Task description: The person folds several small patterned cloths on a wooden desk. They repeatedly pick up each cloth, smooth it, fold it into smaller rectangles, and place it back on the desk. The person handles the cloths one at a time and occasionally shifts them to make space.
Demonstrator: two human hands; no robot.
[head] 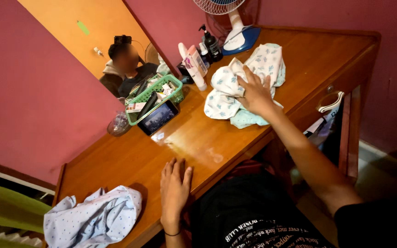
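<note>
A: Status of right hand (255, 93)?
B: Fingers spread, pressing on crumpled leaf-print cloth (235, 92) mid-desk (309, 59), near fan (235, 27). Unfolded.
A: Left hand (174, 190)?
B: Flat on desk edge, released. Dotted cloth (93, 218) beside it, untouched, 1 heap.

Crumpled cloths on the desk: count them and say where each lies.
2. A leaf-print cloth under the right hand near the fan; a dotted cloth at the desk's near-left end beside the left hand.
</note>
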